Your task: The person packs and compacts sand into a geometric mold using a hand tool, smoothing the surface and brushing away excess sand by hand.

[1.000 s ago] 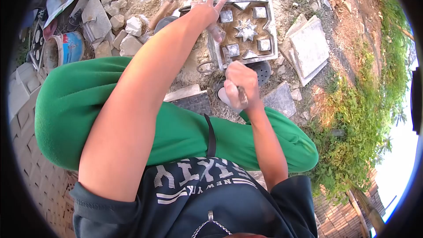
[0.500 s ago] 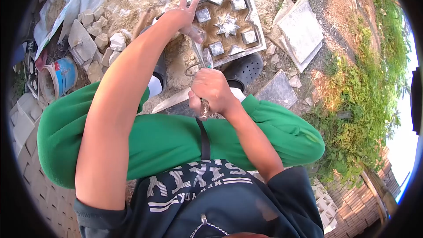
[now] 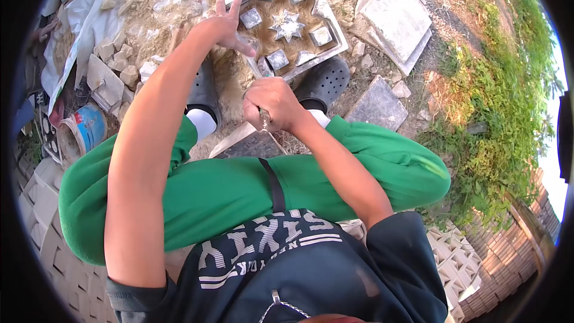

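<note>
My left hand (image 3: 227, 29) has its fingers spread at the left edge of a squarish mould frame (image 3: 341, 40). The frame holds compacted sandy material around several small blocks and a star-shaped piece (image 3: 287, 26) in the middle. Just below the frame's lower left corner, my right hand (image 3: 269, 101) is wrapped round the handle of a small tool (image 3: 264, 123). The tool's blade points up toward that corner and is partly hidden by the hand and the frame.
Flat slabs (image 3: 397, 15) lie stacked at the right, with another slab (image 3: 376, 106) nearer my knee. Rubble stones (image 3: 113, 54), a bucket (image 3: 89, 127) and plastic sheeting (image 3: 95, 21) are at the left. My clogs (image 3: 326, 81) flank the mould's near side. Plants (image 3: 490, 131) grow at the right.
The whole view has shifted, so the mould appears farther left and up. My right hand has moved left relative to the mould with the tool; my left hand stays spread at its left edge.
</note>
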Demonstrator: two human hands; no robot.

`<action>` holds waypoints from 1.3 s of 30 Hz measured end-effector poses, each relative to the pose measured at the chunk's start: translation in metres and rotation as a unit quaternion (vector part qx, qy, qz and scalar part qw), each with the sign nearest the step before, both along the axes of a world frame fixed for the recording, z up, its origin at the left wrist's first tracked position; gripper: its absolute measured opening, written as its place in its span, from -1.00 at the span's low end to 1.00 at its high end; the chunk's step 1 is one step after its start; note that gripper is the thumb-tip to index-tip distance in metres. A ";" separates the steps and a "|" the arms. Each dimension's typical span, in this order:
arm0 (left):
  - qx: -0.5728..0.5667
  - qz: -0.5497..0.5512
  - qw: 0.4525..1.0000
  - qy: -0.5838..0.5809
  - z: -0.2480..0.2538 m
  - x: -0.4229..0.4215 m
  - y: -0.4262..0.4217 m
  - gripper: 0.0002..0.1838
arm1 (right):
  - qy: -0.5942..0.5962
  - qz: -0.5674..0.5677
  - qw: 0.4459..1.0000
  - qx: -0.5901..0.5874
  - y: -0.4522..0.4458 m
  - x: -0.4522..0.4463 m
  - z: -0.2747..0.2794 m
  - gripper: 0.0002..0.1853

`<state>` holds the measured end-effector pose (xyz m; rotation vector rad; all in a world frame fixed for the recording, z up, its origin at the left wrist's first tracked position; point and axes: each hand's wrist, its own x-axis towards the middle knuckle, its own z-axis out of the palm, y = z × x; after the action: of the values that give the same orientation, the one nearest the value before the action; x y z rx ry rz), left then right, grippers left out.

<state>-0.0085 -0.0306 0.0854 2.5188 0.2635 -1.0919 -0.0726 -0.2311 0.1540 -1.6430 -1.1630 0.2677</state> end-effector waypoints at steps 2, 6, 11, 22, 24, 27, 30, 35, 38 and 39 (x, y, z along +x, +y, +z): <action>-0.012 0.004 1.000 0.000 0.004 0.003 0.001 0.72 | 0.074 -0.037 0.997 0.005 -0.003 0.010 -0.002 -0.83; -0.018 0.005 1.000 -0.013 -0.004 -0.002 0.003 0.71 | 0.170 -0.212 0.950 0.155 -0.028 0.022 0.020 -0.56; -0.009 -0.001 1.000 0.000 -0.004 0.000 0.002 0.69 | 0.186 -0.435 0.861 0.185 -0.037 0.037 0.009 -0.55; -0.020 0.017 1.000 0.001 0.000 -0.004 -0.001 0.71 | 0.129 -0.440 0.879 0.136 -0.034 0.046 -0.024 -0.65; -0.016 0.019 1.000 -0.003 0.001 0.002 0.001 0.71 | 0.142 -0.414 0.894 0.101 -0.037 0.051 -0.018 -0.65; -0.019 0.018 1.000 0.006 0.003 -0.003 0.000 0.71 | 0.187 -0.410 0.883 0.131 -0.039 0.048 -0.004 -0.64; -0.011 0.006 1.000 -0.010 0.005 0.000 -0.002 0.70 | 0.294 -0.301 0.888 0.184 -0.050 0.056 -0.032 -0.63; -0.008 0.010 0.999 -0.030 -0.007 -0.003 0.000 0.70 | 0.188 -0.334 0.906 0.178 -0.046 0.051 -0.008 -0.62; 0.006 -0.005 1.000 -0.018 -0.005 -0.001 -0.001 0.70 | 0.170 -0.286 0.939 0.085 -0.050 0.062 -0.036 -0.61; 0.010 -0.005 1.000 -0.022 -0.004 0.002 -0.001 0.70 | 0.167 -0.286 0.939 0.090 -0.049 0.062 -0.029 -0.61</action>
<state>-0.0068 -0.0312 0.0812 2.5609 0.2504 -1.0423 -0.0101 -0.2799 0.1255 -1.6205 -0.4117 0.0572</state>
